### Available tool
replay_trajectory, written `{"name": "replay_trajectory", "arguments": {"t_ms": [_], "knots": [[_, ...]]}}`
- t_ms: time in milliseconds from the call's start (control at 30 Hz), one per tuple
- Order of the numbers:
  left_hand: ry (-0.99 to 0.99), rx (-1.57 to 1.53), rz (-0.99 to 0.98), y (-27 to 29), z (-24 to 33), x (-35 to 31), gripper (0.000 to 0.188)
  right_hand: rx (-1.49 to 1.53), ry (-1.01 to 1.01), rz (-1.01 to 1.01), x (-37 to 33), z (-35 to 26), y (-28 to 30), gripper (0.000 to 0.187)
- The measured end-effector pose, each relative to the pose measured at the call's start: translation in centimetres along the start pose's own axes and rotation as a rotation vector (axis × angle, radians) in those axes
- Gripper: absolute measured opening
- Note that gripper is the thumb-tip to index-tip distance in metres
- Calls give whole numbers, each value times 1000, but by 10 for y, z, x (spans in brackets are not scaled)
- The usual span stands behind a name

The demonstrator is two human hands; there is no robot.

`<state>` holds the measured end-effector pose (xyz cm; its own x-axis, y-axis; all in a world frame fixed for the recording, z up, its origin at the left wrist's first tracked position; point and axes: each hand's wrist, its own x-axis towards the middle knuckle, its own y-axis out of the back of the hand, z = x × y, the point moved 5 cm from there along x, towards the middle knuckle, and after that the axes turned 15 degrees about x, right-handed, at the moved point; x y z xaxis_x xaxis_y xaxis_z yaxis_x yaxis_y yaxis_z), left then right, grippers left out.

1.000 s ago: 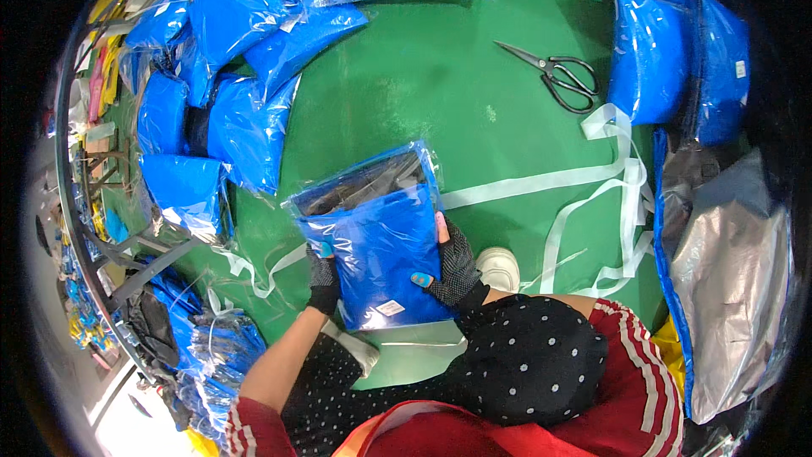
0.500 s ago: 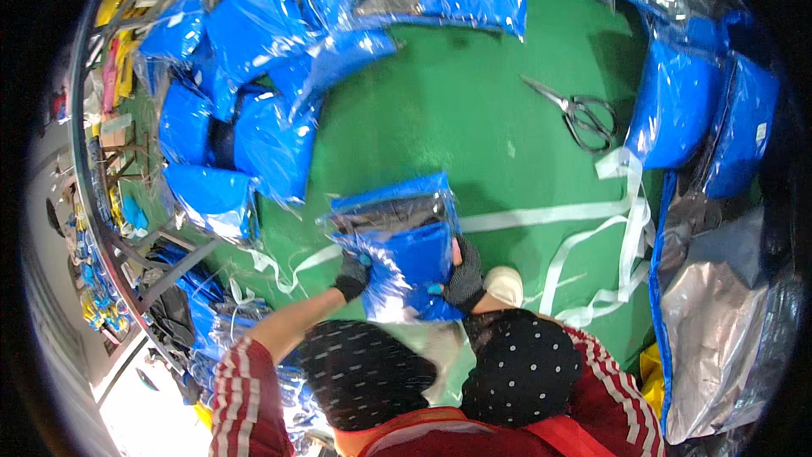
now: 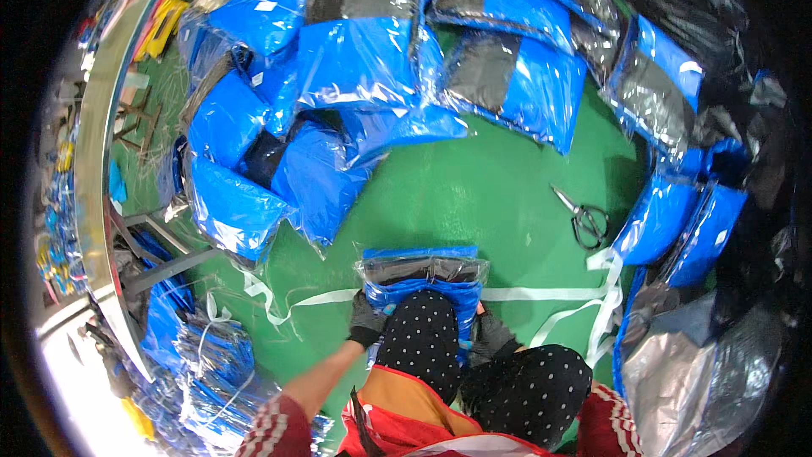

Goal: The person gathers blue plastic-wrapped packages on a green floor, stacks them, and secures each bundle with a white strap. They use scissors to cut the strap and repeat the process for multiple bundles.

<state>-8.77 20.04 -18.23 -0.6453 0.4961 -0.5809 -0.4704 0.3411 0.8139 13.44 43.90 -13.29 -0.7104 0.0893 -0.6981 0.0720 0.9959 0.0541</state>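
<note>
In front of my knees lies a folded blue and black item in a clear plastic bag. A white strap emerges from both its sides across the green floor. My left hand, in a dark grey glove, is closed on the bag's left edge. At the right edge my gloved right hand also grips the bag, its fingers partly hidden. My knee in dotted black trousers covers the middle and near part of the bag.
Scissors with black handles lie on the floor to the right. Bagged blue and black packages heap up along the far side, with more at the right. A metal frame borders the left. Loose strap loops trail right.
The view has shifted, so floor items appear lower and more far packages show. My knee now covers part of the bagged item. Both hands stay at its sides.
</note>
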Motion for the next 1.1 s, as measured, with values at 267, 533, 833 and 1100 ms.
{"name": "replay_trajectory", "arguments": {"t_ms": [267,533,833,1100], "knots": [[-175,-593,450,224,-38,205,41,-1228,934,766,124,-311,214,66],[-64,-324,99,258,57,329,90,-1333,1338,475,226,-449,222,49],[121,-646,598,255,71,293,75,-188,1116,699,129,-452,292,29],[136,-1455,345,160,-14,163,69,1202,146,240,213,-257,272,42]]}}
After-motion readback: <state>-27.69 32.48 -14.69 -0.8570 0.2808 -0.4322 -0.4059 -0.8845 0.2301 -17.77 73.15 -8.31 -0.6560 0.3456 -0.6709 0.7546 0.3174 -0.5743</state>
